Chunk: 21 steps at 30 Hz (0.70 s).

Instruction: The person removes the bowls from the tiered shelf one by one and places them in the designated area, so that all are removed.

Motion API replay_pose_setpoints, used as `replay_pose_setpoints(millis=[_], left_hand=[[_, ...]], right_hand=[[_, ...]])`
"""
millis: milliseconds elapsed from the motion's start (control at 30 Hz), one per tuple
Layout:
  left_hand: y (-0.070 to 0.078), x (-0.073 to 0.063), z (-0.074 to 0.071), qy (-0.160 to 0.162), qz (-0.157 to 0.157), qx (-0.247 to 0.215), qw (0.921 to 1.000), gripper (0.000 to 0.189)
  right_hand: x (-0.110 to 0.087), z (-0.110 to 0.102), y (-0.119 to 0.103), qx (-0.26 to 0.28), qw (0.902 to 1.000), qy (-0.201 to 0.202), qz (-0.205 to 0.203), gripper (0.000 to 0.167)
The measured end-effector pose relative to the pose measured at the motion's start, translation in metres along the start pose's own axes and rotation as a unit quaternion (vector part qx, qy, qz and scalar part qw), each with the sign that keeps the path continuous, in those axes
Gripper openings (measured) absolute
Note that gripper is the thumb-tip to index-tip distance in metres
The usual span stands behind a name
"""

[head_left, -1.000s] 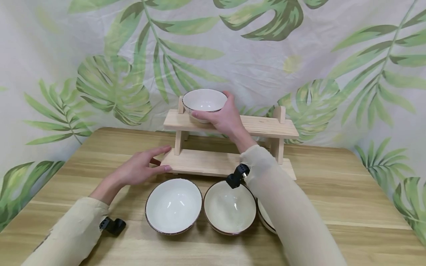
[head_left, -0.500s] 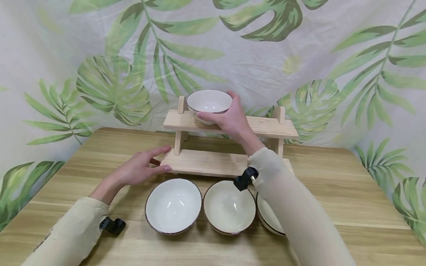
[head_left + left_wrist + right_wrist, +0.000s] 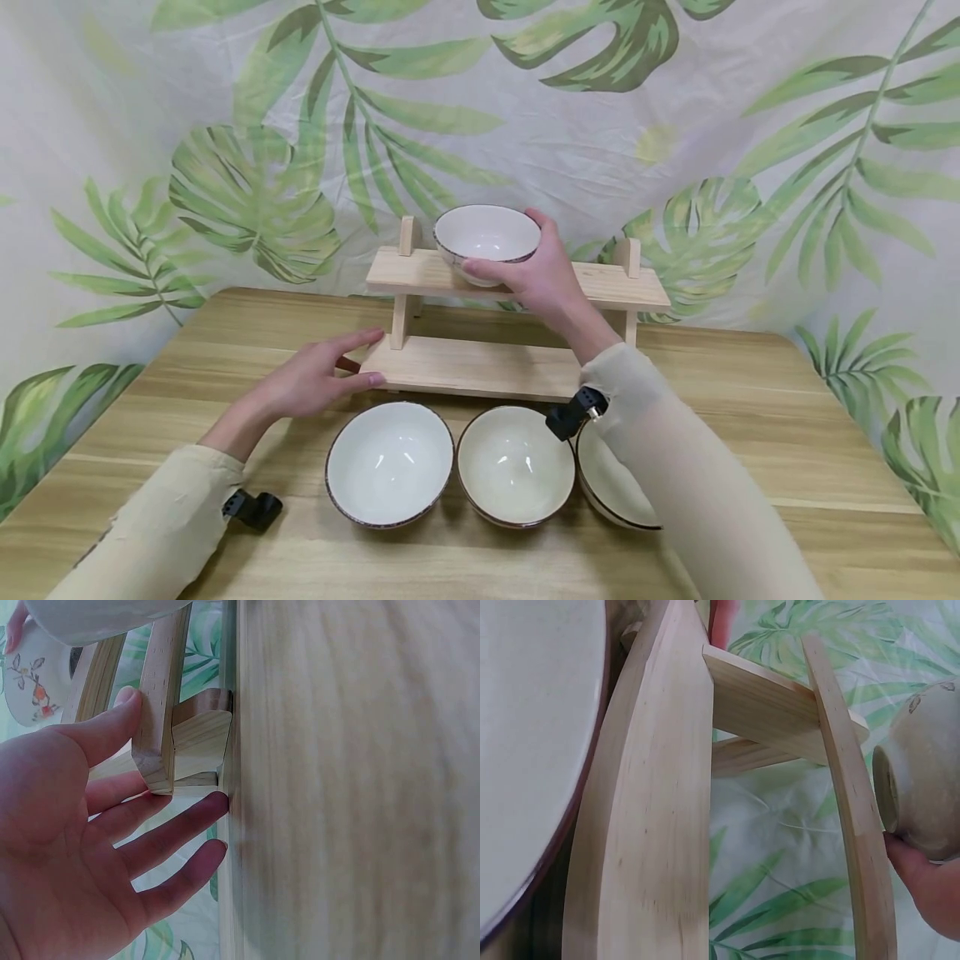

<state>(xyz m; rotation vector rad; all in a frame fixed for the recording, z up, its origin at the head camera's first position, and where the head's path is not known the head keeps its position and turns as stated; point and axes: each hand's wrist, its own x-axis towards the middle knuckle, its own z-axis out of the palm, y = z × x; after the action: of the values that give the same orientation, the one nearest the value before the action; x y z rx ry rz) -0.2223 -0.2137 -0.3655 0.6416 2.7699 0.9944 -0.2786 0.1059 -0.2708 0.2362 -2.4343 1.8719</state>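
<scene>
My right hand (image 3: 547,271) grips a white bowl (image 3: 487,233) with a dark speckled rim, thumb at the front and fingers round its right side. The bowl is upright at the upper tier of a two-tier wooden shelf (image 3: 450,367); whether its foot touches the board cannot be told. In the left wrist view, the bowl (image 3: 34,682) shows a floral print. My left hand (image 3: 315,379) holds the left end of the lower board between thumb and fingers. In front stand a white bowl (image 3: 390,467), a cream bowl (image 3: 517,471) and another cream bowl (image 3: 611,483), partly hidden by my right sleeve.
The shelf stands on a wood-grain table (image 3: 750,433), its upper tier flanked by upright end pieces such as the right one (image 3: 632,257). A leaf-patterned cloth (image 3: 570,142) hangs behind. Black wrist cameras sit at both sleeves.
My right hand has moved the bowl to the right and slightly nearer along the upper tier, away from the left end piece. My left hand stays put.
</scene>
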Motion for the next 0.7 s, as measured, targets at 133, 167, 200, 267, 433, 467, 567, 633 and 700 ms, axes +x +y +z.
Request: replay_pose_setpoints(millis=[133, 167, 200, 267, 433, 467, 567, 633, 700], left_hand=[[0.000, 0.000, 0.001, 0.000, -0.002, -0.001, 1.0000, 0.075], [0.000, 0.000, 0.001, -0.001, -0.001, -0.002, 1.0000, 0.075], [-0.001, 0.000, 0.001, -0.001, -0.001, -0.002, 1.0000, 0.075], [-0.001, 0.000, 0.001, 0.000, -0.001, -0.002, 1.0000, 0.075], [-0.001, 0.000, 0.001, -0.001, -0.001, -0.001, 1.0000, 0.075], [-0.001, 0.000, 0.001, -0.001, 0.000, -0.001, 1.0000, 0.075], [-0.001, 0.000, 0.000, -0.001, -0.001, 0.000, 1.0000, 0.075], [-0.001, 0.000, 0.000, 0.000, -0.001, 0.000, 1.0000, 0.075], [-0.002, 0.000, 0.000, 0.000, 0.000, 0.001, 1.0000, 0.075]], right_hand=[[-0.006, -0.007, 0.000, 0.001, 1.0000, -0.003, -0.008, 0.123], [-0.007, -0.008, -0.001, 0.004, 0.9999, -0.004, -0.009, 0.123], [-0.008, -0.010, -0.001, 0.007, 0.9999, -0.005, -0.010, 0.122], [-0.011, -0.014, -0.001, 0.012, 0.9998, -0.007, -0.011, 0.120], [-0.018, -0.024, -0.001, 0.024, 0.9994, -0.013, -0.021, 0.115], [-0.019, -0.026, -0.001, 0.024, 0.9994, -0.013, -0.023, 0.114], [-0.024, -0.033, -0.002, 0.026, 0.9992, -0.013, -0.028, 0.113], [-0.028, -0.037, -0.002, 0.027, 0.9992, -0.013, -0.027, 0.113], [-0.032, -0.043, -0.002, 0.025, 0.9994, -0.012, -0.023, 0.112]])
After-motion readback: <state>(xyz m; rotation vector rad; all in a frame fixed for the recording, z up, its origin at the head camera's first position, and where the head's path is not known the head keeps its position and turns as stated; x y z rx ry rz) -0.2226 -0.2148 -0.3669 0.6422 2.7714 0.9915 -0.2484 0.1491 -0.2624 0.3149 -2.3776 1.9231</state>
